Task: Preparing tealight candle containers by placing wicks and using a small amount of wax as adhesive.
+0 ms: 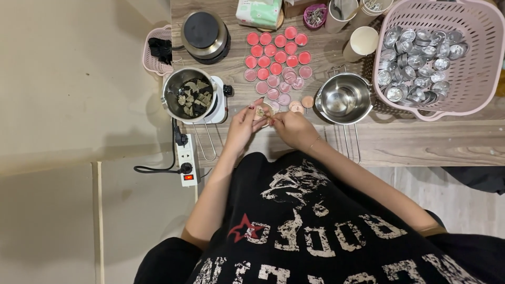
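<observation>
- A wood-grain table (pixel 421 144) stood against a pale wall, seen from above, with a white power strip (pixel 185 158) on the floor at its left edge.
- Nearest the person, the left hand (pixel 243 126) and right hand (pixel 292 128) met at the table's front edge, fingertips of both pinched together around a small round cup (pixel 262 111).
- Just beside the left hand sat a steel pot (pixel 190 95) holding dark and pale chunks, on a white base.
- Right of the hands stood an empty steel pot (pixel 343 98).
- Beyond the hands lay a cluster of small cups (pixel 277 60), red farther off, pinker nearer.
- At the right, a pink basket (pixel 486 79) held empty metal cups (pixel 418 63).
- At the far edge lay a pale green packet (pixel 259 11), partly cut off.
</observation>
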